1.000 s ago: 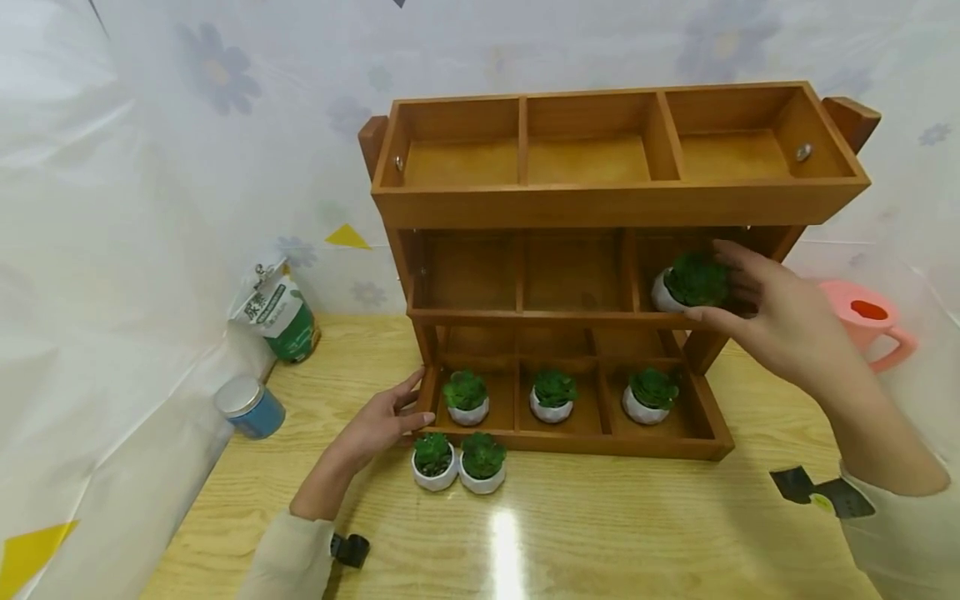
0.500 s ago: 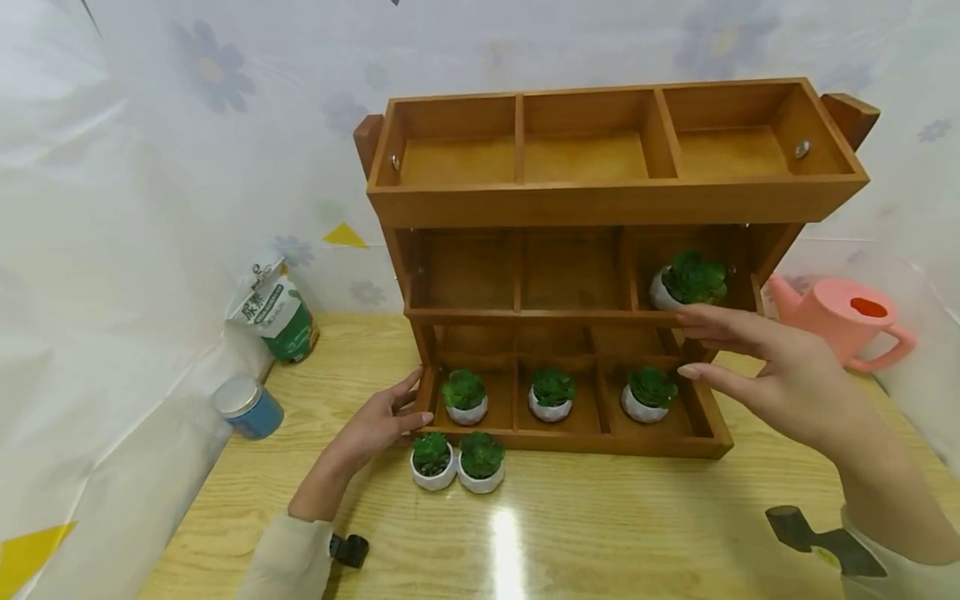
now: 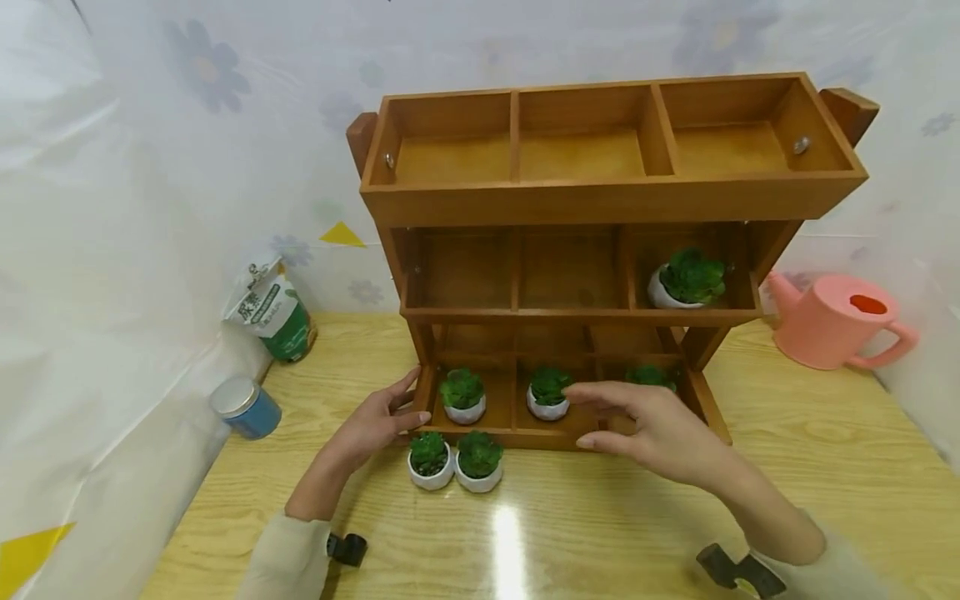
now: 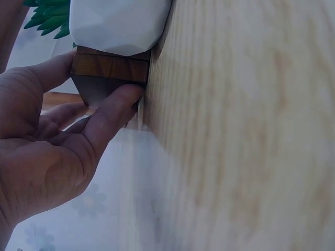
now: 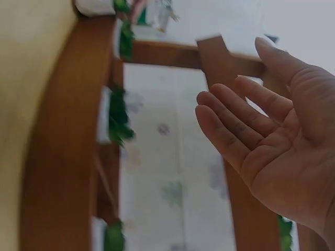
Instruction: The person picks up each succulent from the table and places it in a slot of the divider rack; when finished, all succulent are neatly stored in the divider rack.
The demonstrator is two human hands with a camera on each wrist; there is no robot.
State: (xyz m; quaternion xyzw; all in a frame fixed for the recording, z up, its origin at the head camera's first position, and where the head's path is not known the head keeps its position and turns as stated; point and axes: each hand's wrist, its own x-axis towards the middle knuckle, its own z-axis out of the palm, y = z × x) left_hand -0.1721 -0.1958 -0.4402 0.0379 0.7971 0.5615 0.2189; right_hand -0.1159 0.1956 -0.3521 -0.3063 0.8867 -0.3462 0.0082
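Observation:
A three-tier wooden plant shelf (image 3: 585, 204) stands on the table. My left hand (image 3: 378, 425) grips its lower left corner, with the wooden edge (image 4: 110, 68) between thumb and fingers in the left wrist view. My right hand (image 3: 656, 429) hangs in front of the bottom tier with straight fingers and nothing in it; the right wrist view shows its bare palm (image 5: 288, 162). It partly hides a potted succulent (image 3: 651, 375) at the bottom right. Another succulent (image 3: 692, 279) sits in the middle tier's right compartment. Two white-potted succulents (image 3: 431, 461) stand before the shelf.
Two more succulents (image 3: 462, 396) occupy the bottom tier's left and middle compartments. A pink watering can (image 3: 832, 321) stands right of the shelf. On the left are a blue jar (image 3: 255, 412) and a green-and-white bag (image 3: 279, 317) with a clip, near the plastic-covered wall.
My right hand has let go of the succulent in the middle tier's right compartment and moved down and left, to before the bottom tier. The left hand keeps its grip.

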